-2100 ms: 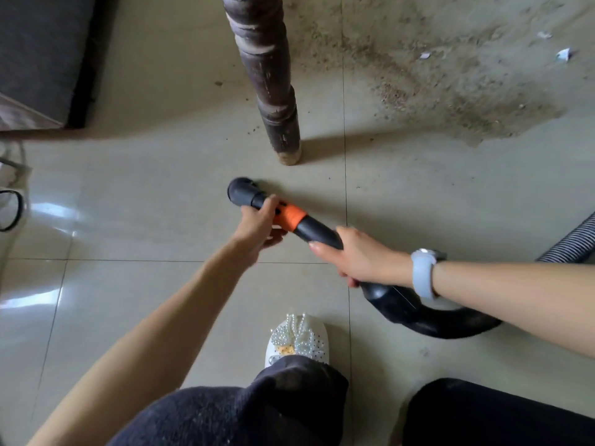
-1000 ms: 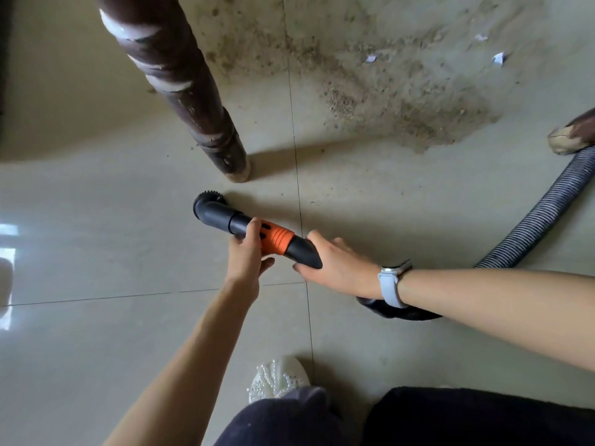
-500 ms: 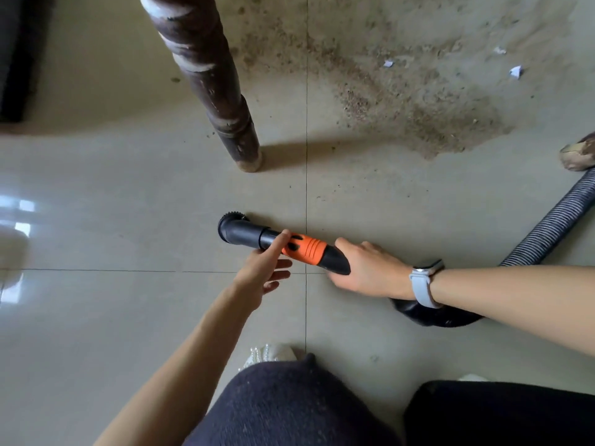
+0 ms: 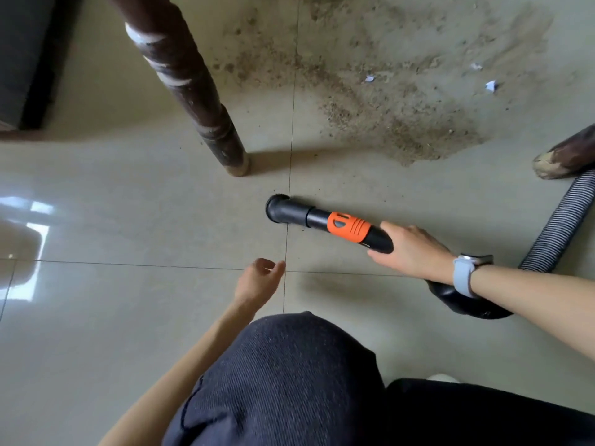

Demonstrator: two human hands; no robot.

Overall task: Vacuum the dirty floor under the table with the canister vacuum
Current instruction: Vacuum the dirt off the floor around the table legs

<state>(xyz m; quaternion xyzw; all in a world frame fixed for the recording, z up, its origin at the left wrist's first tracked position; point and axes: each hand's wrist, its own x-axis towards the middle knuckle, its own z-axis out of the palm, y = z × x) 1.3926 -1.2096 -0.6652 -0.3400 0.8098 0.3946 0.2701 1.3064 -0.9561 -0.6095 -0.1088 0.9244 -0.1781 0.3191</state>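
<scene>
A black vacuum wand with an orange collar (image 4: 347, 227) lies low over the tiled floor, its round brush nozzle (image 4: 277, 208) pointing left near a tile seam. My right hand (image 4: 410, 251), with a pale blue watch at the wrist, grips the wand's rear end. A ribbed grey hose (image 4: 558, 223) curves away to the right from the black elbow under my wrist. My left hand (image 4: 259, 280) hovers free below the nozzle, fingers loosely curled, holding nothing. A wide patch of brown dirt (image 4: 396, 101) with a few white paper scraps (image 4: 491, 86) covers the floor beyond the nozzle.
A dark turned table leg (image 4: 193, 91) stands just left of the dirt. A second leg's foot (image 4: 560, 159) shows at the right edge, beside the hose. A dark piece of furniture (image 4: 22, 59) fills the top left corner. My dark-trousered knees (image 4: 283, 381) fill the bottom.
My left hand has let go of the wand and dropped back toward my knee. The wand, held by my right hand alone, has shifted right, toward the dirt.
</scene>
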